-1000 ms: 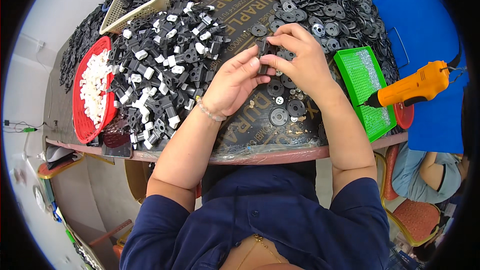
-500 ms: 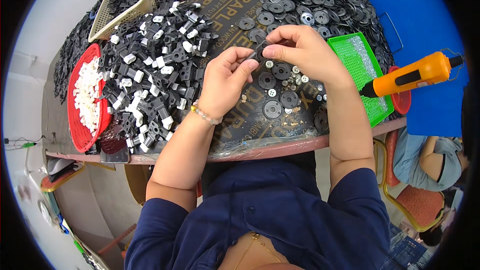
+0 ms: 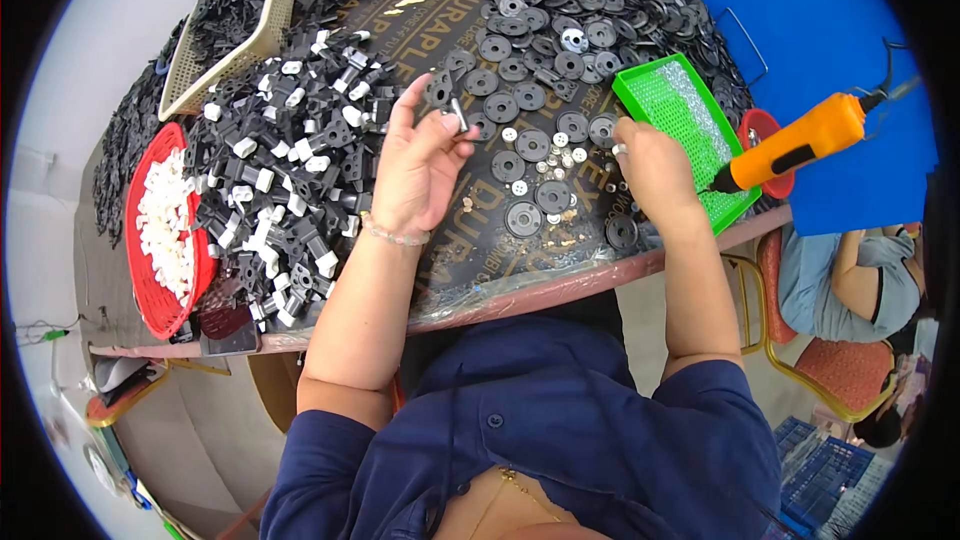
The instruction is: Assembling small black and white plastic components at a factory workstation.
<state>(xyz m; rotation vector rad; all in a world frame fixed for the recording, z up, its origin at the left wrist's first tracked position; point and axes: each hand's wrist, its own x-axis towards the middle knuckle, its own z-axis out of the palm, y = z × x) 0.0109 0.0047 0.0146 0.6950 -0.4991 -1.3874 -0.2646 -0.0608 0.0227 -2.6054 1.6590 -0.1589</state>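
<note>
A dark table (image 3: pixel 450 265) with a pinkish edge is set across the room, a blue sheet (image 3: pixel 830 40) is spread at its right, and another person (image 3: pixel 850 285) is seen seated beyond. Above the middle of the table, a black part (image 3: pixel 438 91) is held in the left hand (image 3: pixel 425 165); it is clamped between thumb and fingertips, and a short silvery pin (image 3: pixel 459 115) is shown by the thumb tip. Whether the two are joined cannot be told. The right hand (image 3: pixel 655 165) is lowered beside the left edge of a green tray (image 3: pixel 680 130), with its fingers curled and bunched together; whether anything is gripped by them cannot be told. Between the hands, black discs (image 3: pixel 523 219) and small silvery round pieces (image 3: pixel 579 154) are scattered, and a larger heap of discs (image 3: pixel 600 0) is spread behind. Silvery bits (image 3: pixel 690 100) are gathered in the tray, over which an orange power driver (image 3: pixel 800 145) is slanted, its tip pointed down. To the left, white-capped black pieces (image 3: pixel 275 180) are piled, flanked by a red basket (image 3: pixel 140 220) in which white pieces (image 3: pixel 165 230) are held.
</note>
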